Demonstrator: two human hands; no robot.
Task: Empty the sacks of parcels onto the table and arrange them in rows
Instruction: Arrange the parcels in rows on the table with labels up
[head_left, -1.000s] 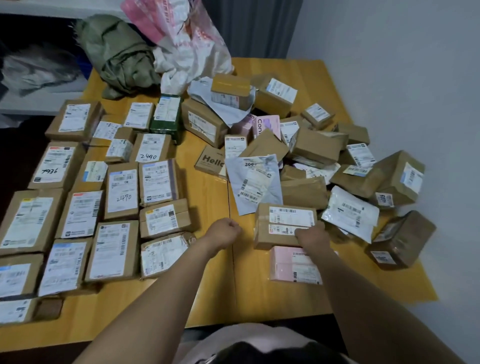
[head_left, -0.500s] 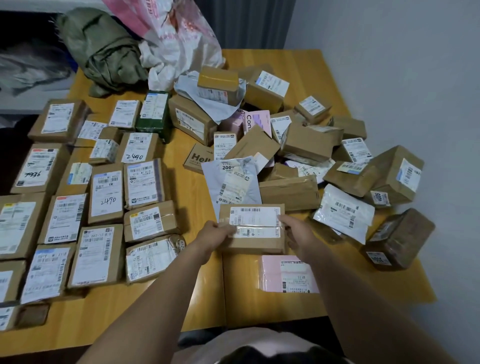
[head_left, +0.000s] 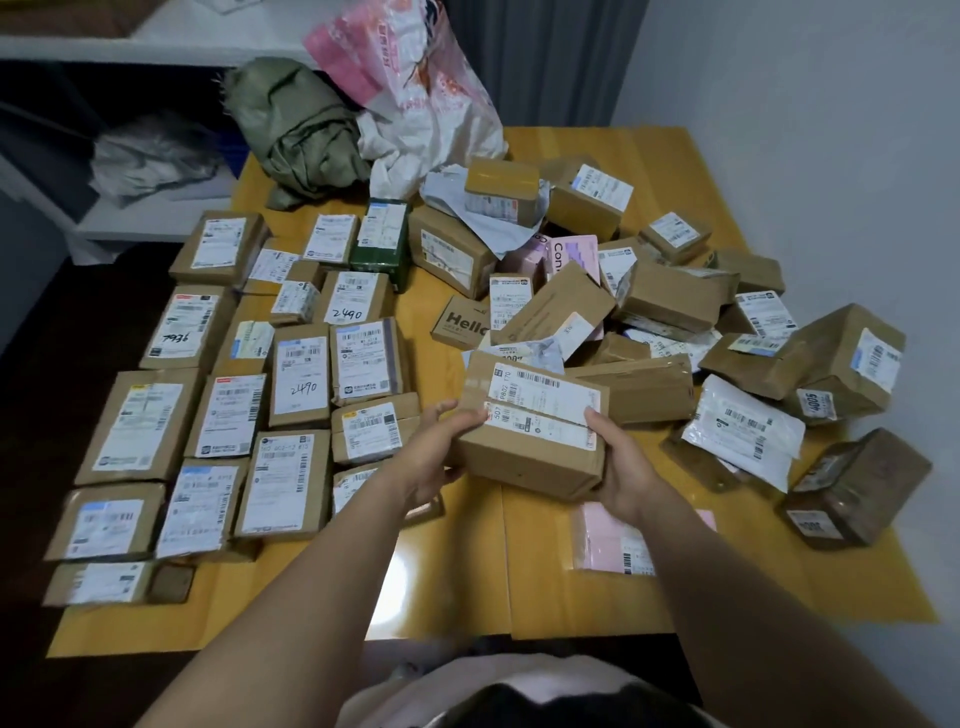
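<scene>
**Labelled box held in both hands**

The left hand (head_left: 431, 457) and right hand (head_left: 621, 475) grip opposite ends of a labelled cardboard box (head_left: 519, 467) over the yellow surface (head_left: 467, 571), just beyond a pink mailer (head_left: 608, 540). The rowed parcels (head_left: 291, 384) lie to the left and a loose heap (head_left: 665, 301) to the right. At the far edge slump a green sack (head_left: 301, 130) and a pink-and-white sack (head_left: 426, 104).

I see a yellow wooden counter (head_left: 447, 571). On its left half, brown labelled parcels (head_left: 291, 483) lie flat in neat rows, with a dark green box (head_left: 382, 244) at their far end. The right half carries a loose heap of parcels (head_left: 670, 296). A pink flat packet (head_left: 608, 545) lies near the front edge. At the far edge a crumpled green sack (head_left: 296, 135) touches a pink-and-white sack (head_left: 431, 114).
</scene>
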